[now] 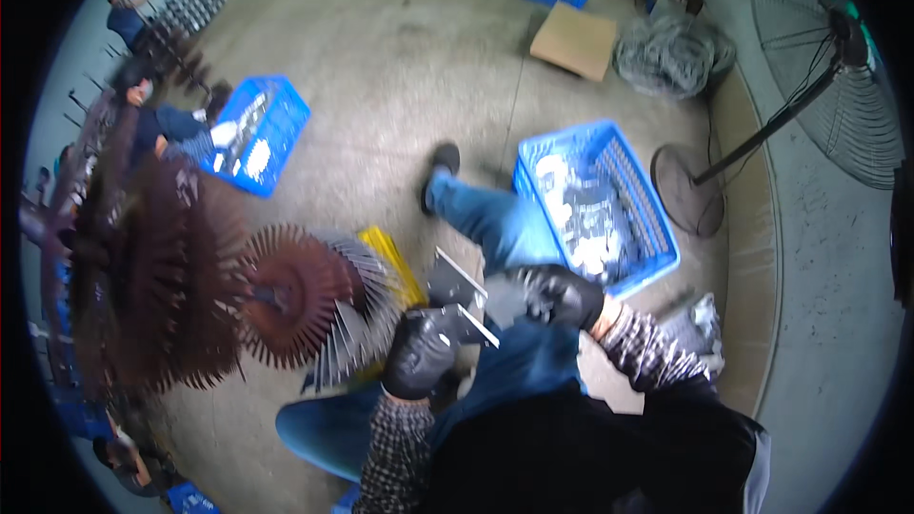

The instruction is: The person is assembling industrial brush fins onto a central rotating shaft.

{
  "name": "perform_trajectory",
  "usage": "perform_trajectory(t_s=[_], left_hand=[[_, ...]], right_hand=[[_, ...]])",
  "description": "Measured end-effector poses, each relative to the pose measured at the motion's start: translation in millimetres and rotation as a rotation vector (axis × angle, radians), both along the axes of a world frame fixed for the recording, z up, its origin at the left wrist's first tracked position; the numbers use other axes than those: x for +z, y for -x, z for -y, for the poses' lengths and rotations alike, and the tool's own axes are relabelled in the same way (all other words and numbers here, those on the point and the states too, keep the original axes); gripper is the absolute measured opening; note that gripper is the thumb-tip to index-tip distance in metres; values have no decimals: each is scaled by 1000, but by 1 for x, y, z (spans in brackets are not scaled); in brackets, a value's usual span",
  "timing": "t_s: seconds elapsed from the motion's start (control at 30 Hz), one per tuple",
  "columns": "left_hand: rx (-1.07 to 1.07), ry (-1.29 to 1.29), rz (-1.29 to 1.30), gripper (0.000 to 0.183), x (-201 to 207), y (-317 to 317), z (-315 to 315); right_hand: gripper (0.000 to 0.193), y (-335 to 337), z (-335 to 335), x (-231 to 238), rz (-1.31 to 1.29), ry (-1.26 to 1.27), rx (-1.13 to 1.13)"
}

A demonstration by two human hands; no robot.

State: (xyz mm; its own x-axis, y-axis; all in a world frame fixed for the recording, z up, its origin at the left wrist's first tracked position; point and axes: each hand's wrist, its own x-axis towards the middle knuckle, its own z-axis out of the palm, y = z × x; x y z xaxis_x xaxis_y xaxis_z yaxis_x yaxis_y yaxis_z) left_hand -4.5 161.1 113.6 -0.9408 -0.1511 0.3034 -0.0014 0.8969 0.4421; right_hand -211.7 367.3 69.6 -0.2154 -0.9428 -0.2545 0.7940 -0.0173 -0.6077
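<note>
My left hand, in a black glove, is closed on thin flat metal plates with bright edges, held over my lap. My right hand, gloved too, is closed at the side of a blurred grey metal plate, close to those in my left hand. Left of my hands stands a rack with a round reddish-brown slotted disc. Pale flat metal pieces fan out from the disc's right side. The fingertips of both hands are partly hidden.
A blue crate with shiny metal pieces stands at my right, before a standing fan. Another blue crate is at the left beside a co-worker. A yellow crate sits behind the disc. Cardboard lies farther off.
</note>
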Motion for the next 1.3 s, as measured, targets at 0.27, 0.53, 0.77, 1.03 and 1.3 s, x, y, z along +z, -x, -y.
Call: perform_trajectory(t_s=[0.27,0.53,0.77,1.03,1.3], left_hand=[[-32,-343,92,10,8,-1,8],[-25,-1053,-117,19,16,-8,6],[-75,-650,66,20,49,-1,9],[-14,-945,-50,28,12,-21,1],[-22,-702,21,32,85,-23,12]], right_hand=[[41,-24,38,26,-1543,520,-74],[46,11,46,108,-1162,66,596],[39,7,48,119,-1206,221,705],[27,-16,47,73,-1769,35,678],[26,-11,56,71,-1479,34,221]])
